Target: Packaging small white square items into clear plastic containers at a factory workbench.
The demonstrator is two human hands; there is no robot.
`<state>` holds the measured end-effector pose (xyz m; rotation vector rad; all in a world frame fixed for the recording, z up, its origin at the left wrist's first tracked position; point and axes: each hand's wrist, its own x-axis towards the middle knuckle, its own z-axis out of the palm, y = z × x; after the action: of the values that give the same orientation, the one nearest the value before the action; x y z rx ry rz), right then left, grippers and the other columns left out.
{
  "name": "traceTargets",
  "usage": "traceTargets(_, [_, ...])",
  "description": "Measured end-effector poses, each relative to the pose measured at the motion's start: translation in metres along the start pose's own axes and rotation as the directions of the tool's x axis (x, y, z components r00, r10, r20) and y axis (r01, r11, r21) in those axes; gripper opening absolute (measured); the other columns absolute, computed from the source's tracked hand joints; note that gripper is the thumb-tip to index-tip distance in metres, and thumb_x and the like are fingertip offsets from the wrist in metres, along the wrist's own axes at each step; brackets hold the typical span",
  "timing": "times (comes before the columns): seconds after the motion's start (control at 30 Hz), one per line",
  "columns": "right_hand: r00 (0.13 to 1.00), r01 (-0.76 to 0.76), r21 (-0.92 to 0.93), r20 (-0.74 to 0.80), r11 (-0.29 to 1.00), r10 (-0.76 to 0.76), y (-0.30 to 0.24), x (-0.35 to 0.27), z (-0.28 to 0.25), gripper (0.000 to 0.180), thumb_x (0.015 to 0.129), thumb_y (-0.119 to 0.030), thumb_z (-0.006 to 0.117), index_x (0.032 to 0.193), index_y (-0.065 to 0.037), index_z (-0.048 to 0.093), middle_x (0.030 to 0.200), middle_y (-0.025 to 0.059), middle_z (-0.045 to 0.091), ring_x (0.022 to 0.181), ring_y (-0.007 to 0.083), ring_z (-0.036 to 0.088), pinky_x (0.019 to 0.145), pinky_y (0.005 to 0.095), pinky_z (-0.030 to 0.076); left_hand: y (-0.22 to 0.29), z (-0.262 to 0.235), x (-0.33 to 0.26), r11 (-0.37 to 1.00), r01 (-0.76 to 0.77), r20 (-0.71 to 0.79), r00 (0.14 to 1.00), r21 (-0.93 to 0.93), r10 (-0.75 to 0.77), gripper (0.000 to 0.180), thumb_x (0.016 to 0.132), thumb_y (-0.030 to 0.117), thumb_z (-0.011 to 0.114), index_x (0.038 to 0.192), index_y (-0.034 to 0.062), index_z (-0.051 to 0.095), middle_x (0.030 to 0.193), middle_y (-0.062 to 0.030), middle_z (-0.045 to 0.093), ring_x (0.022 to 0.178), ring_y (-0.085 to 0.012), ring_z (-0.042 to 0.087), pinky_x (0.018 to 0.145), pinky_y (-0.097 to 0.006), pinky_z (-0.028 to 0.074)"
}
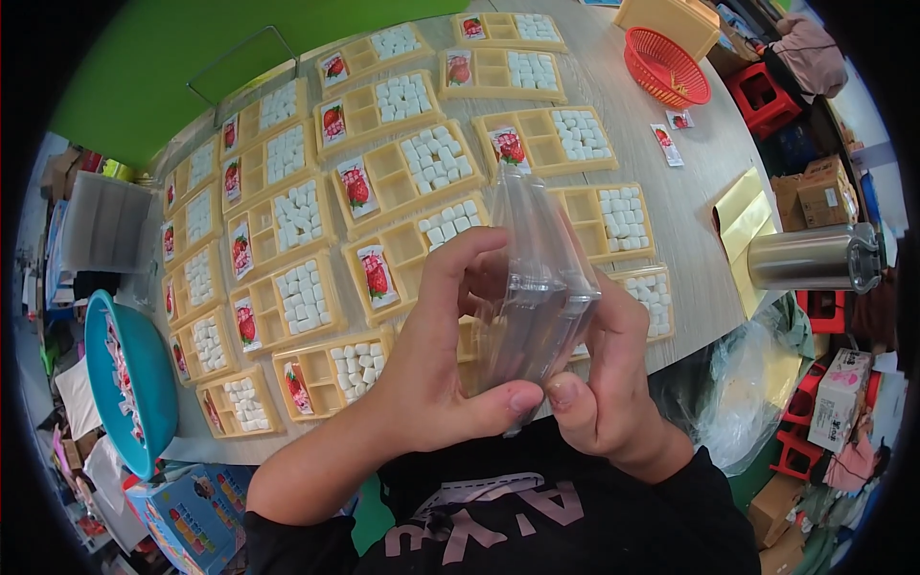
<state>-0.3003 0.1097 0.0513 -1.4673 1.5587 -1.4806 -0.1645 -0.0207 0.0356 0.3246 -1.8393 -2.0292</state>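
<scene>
Between my two hands a stack of clear plastic lids or boxes (537,287) stands tilted on edge above the table; which of the two they are I cannot tell. My left hand (436,350) grips its left side, thumb along the lower edge. On the opposite side my right hand (613,383) is closed round it, the thumbs nearly meeting. Beneath lie rows of cream compartment trays (393,192). White marshmallow-like pieces (438,159) fill the large compartment in each. Many trays also hold a strawberry-printed sachet (356,188). My hands and the stack hide several trays.
A teal basin (163,402) of small packets stands at the left edge. At the far right is a red basket (661,67), with two loose sachets (665,144) nearby. A metal cylinder (810,259), gold sheet (743,220) and clear plastic bag (733,412) occupy the right side.
</scene>
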Motion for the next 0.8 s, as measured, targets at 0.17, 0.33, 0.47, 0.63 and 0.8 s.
traceTargets(0.17, [0.999,0.035,0.007,-0.010,0.999,-0.035,-0.001,0.000,0.000,0.059,0.091,-0.024,0.062,0.134,0.004,0.034,0.137,0.0316,0.040,0.122,0.0413,0.049,0.104,0.0437,0.038,0.005,0.002,0.000,1.000,0.015,-0.007,1.000,-0.017,-0.016,0.094,0.074,0.037,0.076,0.144,0.0044,0.022,0.121,-0.0136,0.049,0.108,-0.0230,0.050,0.094,-0.039,0.039])
traceTargets(0.33, [0.999,0.014,0.047,-0.036,0.999,-0.013,0.000,-0.005,0.001,0.058,0.091,-0.024,0.061,0.135,0.005,0.035,0.138,0.0312,0.040,0.123,0.0414,0.048,0.105,0.0434,0.038,0.009,0.002,0.001,0.998,0.060,0.009,0.998,-0.023,-0.060,0.093,0.075,0.036,0.076,0.143,0.0037,0.022,0.121,-0.0135,0.049,0.106,-0.0227,0.050,0.095,-0.039,0.038])
traceTargets(0.47, [0.999,0.026,0.029,-0.043,0.999,-0.024,0.002,-0.004,0.001,0.058,0.091,-0.023,0.062,0.134,0.004,0.035,0.138,0.0307,0.040,0.124,0.0414,0.047,0.105,0.0436,0.038,0.008,0.004,-0.001,0.992,0.104,-0.014,0.994,-0.068,-0.105,0.095,0.075,0.038,0.076,0.144,0.0037,0.021,0.122,-0.0144,0.048,0.107,-0.0233,0.050,0.095,-0.039,0.038])
traceTargets(0.63, [1.000,0.014,0.034,-0.015,0.999,-0.013,0.002,0.001,-0.001,0.059,0.089,-0.022,0.063,0.134,0.004,0.035,0.138,0.0309,0.041,0.124,0.0416,0.047,0.105,0.0439,0.038,-0.001,-0.001,0.000,0.998,0.046,0.024,0.999,-0.039,-0.045,0.096,0.075,0.039,0.076,0.144,0.0035,0.020,0.124,-0.0155,0.047,0.110,-0.0243,0.049,0.095,-0.040,0.038])
traceTargets(0.8, [1.000,0.003,0.029,-0.016,1.000,-0.002,0.000,0.002,0.000,0.058,0.089,-0.023,0.063,0.133,0.003,0.036,0.136,0.0311,0.042,0.123,0.0426,0.047,0.105,0.0451,0.037,-0.004,-0.001,0.001,0.999,-0.012,0.038,0.999,0.039,0.011,0.096,0.074,0.040,0.076,0.144,0.0032,0.020,0.125,-0.0161,0.046,0.111,-0.0250,0.049,0.095,-0.040,0.039])
